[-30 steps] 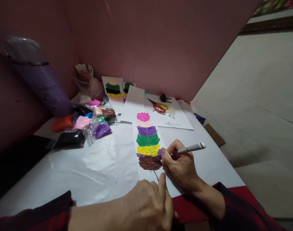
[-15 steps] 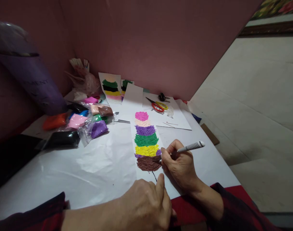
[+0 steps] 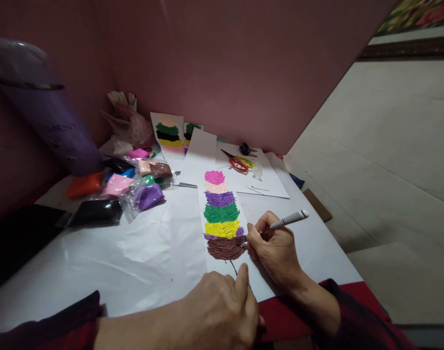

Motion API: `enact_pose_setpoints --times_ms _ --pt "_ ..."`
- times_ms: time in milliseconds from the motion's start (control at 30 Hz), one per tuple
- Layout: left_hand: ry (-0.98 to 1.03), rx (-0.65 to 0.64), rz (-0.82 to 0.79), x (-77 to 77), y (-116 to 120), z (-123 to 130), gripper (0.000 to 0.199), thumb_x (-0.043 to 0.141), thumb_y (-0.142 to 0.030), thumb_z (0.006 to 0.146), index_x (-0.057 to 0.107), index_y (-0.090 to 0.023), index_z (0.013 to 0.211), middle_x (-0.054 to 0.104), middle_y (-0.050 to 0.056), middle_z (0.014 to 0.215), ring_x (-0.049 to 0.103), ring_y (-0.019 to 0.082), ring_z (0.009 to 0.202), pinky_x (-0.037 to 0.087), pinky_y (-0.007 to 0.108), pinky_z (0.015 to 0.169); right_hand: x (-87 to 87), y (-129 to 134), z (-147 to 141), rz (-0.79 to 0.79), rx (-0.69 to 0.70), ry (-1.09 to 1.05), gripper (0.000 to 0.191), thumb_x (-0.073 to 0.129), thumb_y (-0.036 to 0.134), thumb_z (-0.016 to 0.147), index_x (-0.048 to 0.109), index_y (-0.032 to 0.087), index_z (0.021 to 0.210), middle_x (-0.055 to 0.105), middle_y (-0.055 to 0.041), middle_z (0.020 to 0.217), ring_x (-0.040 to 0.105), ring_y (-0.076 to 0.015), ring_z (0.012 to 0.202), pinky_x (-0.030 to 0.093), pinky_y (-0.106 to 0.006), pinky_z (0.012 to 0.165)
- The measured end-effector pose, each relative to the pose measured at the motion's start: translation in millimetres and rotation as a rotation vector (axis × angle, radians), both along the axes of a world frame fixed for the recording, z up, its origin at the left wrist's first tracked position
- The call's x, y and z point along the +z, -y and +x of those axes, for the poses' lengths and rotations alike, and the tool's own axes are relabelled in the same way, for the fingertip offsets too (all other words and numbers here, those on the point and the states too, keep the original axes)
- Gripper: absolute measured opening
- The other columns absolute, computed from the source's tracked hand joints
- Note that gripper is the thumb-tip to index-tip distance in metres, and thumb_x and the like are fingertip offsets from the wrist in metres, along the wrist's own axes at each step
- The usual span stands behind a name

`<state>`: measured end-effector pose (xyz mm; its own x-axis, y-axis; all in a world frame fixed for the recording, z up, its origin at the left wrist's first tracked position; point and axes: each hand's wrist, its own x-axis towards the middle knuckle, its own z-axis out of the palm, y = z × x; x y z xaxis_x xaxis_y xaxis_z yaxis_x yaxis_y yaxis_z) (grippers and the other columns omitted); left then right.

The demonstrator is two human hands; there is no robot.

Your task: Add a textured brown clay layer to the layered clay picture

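Note:
My right hand [image 3: 275,248] is closed round a slim modelling tool [image 3: 289,218] with a black-and-white patterned handle. Its thin tip meets the upper right edge of a brown clay band [image 3: 225,249]. That band is the lowest on a white paper strip [image 3: 216,267], below textured yellow [image 3: 222,229], green [image 3: 221,213], purple [image 3: 220,198], pale peach and bright pink clay. Nearer me, my left hand [image 3: 229,306] rests at the strip's lower end, index finger stretched out on the paper and the other fingers curled. Its thumb is mostly hidden. A short dark line shows beside that fingertip.
Bagged clay in several colours [image 3: 120,184] lies at left, near a tall purple container [image 3: 58,126]. Red-and-yellow scissors [image 3: 239,163] lie on a white board [image 3: 273,180] behind the strip. Tweezer-like metal tips [image 3: 187,184] lie left of it. Striped cards [image 3: 167,133] lean at the back wall.
The tool's tip has shifted slightly up along the right edge of the brown clay, and my right hand moved a little with it. My left hand stays in place.

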<state>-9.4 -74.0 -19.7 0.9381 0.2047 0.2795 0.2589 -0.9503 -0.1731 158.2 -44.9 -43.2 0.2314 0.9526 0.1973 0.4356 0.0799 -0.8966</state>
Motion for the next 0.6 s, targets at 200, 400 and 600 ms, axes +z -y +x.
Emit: enact_pose_setpoints --times_ms 200,400,600 --pt "-0.005 0.012 0.004 1.2 1.2 0.2 0.037 0.032 -0.018 0.098 0.065 -0.001 0.094 0.072 0.025 0.089 0.054 0.018 0.04 0.037 0.03 0.029 2.6 2.0 -0.8 0.055 -0.012 -0.094 0.03 0.062 0.029 0.084 0.038 0.024 0.065 0.046 0.0086 0.042 0.044 -0.0088 0.033 0.036 -0.021 0.034" --pt "0.033 0.011 0.046 0.9 1.3 -0.6 0.034 0.037 -0.02 0.098 0.066 -0.003 0.09 0.073 0.023 0.083 0.051 0.016 0.037 0.035 0.028 0.029 0.5 2.8 -2.4 0.104 0.007 -0.118 0.032 0.063 0.03 0.085 0.039 0.024 0.065 0.046 0.0086 0.043 0.045 -0.0092 0.034 0.039 -0.022 0.035" --pt "0.038 0.02 0.035 -1.0 1.7 1.2 0.038 0.034 -0.018 0.097 0.068 -0.001 0.097 0.073 0.025 0.092 0.054 0.018 0.039 0.035 0.029 0.028 -5.0 1.9 0.7 0.115 0.014 -0.046 0.031 0.062 0.028 0.086 0.041 0.024 0.065 0.045 0.0085 0.044 0.044 -0.0087 0.036 0.038 -0.021 0.036"
